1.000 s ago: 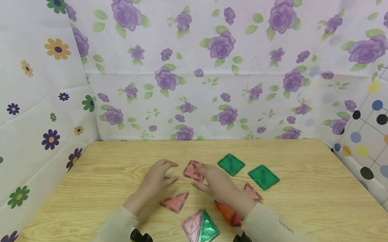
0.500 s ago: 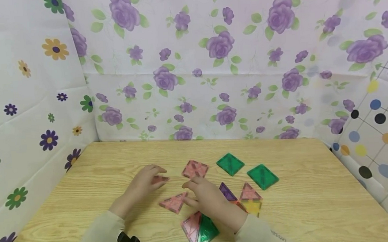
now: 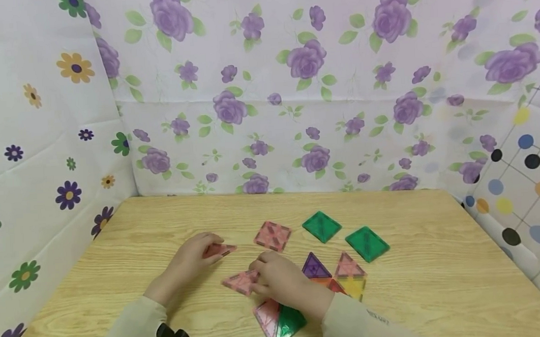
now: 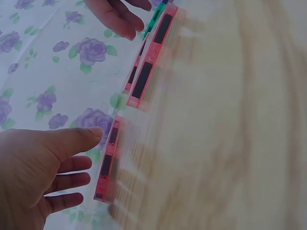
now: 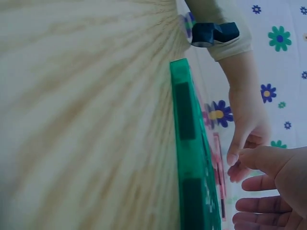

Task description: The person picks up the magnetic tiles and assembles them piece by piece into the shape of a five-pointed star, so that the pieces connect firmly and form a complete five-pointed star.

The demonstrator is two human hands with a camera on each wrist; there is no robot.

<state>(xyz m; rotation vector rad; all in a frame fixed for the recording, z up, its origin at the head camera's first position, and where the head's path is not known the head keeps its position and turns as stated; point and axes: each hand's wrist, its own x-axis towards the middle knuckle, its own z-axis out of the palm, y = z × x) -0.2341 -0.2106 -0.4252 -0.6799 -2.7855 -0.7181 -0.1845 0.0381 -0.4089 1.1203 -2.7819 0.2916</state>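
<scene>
Beside a pink triangular magnetic tile [image 3: 221, 249] lying on the tabletop, my left hand [image 3: 189, 256] has its fingers relaxed along the tile's left side. In the left wrist view the thumb is by one end of that tile [image 4: 109, 155], and a gap shows below the thumb. My right hand [image 3: 280, 280] reaches over the right corner of a second pink triangle [image 3: 239, 282], fingers bent and thumb apart; whether they touch it I cannot tell. In the right wrist view its fingers [image 5: 261, 205] are spread, behind a green tile [image 5: 184, 153].
A pink diamond [image 3: 272, 236] and two green diamonds [image 3: 322, 227] [image 3: 367, 244] lie farther back. Near the right forearm are purple [image 3: 315, 268], pink [image 3: 350, 265] and yellow [image 3: 351, 286] tiles. A pink triangle [image 3: 266, 319] adjoins a green one [image 3: 289, 324]. Cloth walls surround the wooden table [image 3: 162, 220].
My right hand has drawn back from the pink diamond to the second pink triangle. The left hand has shifted left, and a pink triangle now shows beside its fingers.
</scene>
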